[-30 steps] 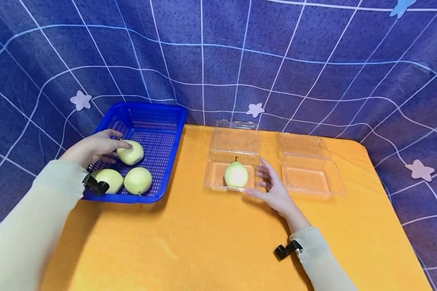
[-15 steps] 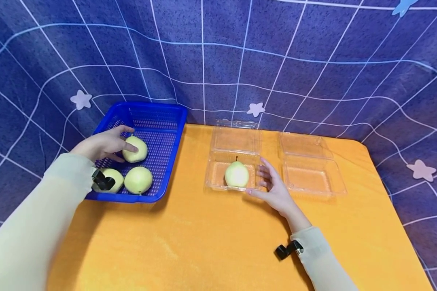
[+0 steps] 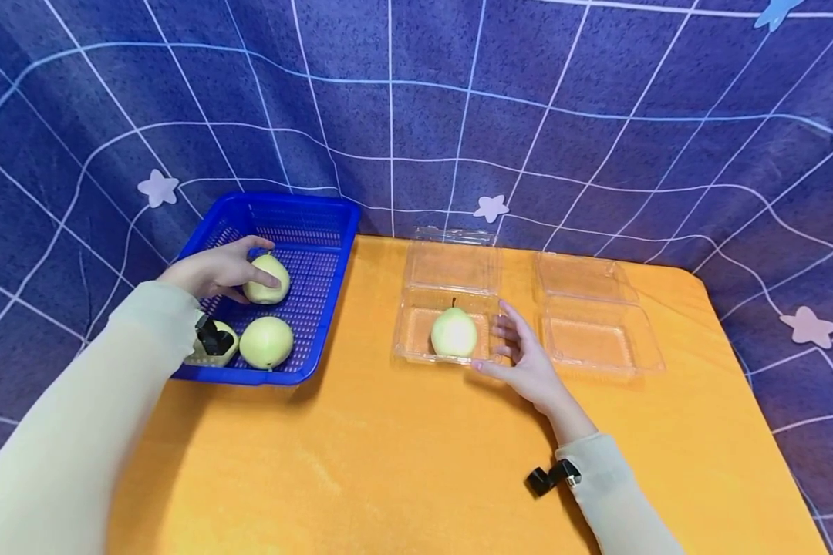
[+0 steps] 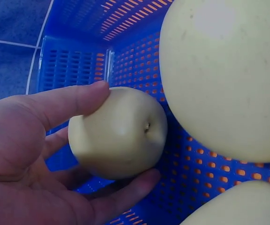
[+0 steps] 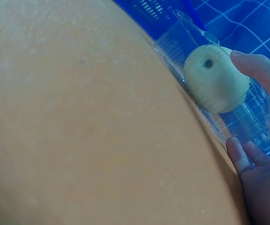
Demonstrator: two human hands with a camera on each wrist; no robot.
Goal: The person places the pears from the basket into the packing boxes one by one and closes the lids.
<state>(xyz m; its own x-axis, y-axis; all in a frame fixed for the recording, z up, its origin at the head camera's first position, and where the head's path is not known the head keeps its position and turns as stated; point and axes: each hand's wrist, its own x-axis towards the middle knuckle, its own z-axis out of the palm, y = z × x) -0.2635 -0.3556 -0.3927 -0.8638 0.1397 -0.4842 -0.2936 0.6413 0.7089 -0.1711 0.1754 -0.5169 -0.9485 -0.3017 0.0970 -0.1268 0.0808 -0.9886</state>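
In the blue basket, my left hand grips a pale yellow-green pear, thumb on one side and fingers on the other. The left wrist view shows this pear with its small stem end facing right. Two more pears lie at the basket's near side, one pear in full sight and another partly behind the wrist camera. My right hand holds the right front corner of an open clear plastic clamshell box, thumb at the front rim. One pear stands inside it, stem up.
A second open clamshell box stands to the right of the first, its lid folded back. Both boxes and the basket rest on an orange tablecloth. A blue curtain with a pale grid and stars hangs behind the table.
My left hand has shifted right and slightly back inside the basket, taking the pear along as it tilts. The right hand stays at the clamshell box.
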